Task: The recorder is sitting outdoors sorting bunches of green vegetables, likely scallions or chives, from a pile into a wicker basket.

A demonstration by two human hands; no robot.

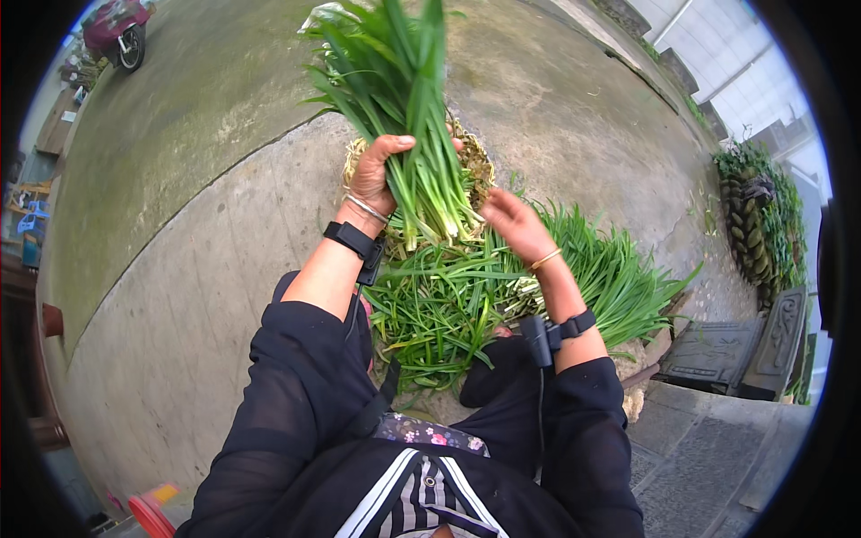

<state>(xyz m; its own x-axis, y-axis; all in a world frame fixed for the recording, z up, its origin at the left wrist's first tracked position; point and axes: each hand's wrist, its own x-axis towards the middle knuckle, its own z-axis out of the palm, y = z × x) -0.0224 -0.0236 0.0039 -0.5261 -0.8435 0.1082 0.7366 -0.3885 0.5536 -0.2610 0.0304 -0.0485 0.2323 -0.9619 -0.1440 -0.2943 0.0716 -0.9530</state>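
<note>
Concrete ground [224, 242]: loose green leaves [430, 309], leafy pile [619, 273] rightward; basket [352, 160] beyond, probably woven.

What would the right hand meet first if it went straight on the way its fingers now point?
Probably the bunch of green leaves in the left hand. The right hand points up and left toward it. The basket also crosses that line but seems lower; depth is unclear.

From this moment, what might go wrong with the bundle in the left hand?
Only the left hand grips the green bundle, while the right hand is open and apart from it, so stalks might slip out.

Any that drop could mix into the loose leaves heaped below.

The thin cord hanging from the right wrist's black device might snag.
</note>
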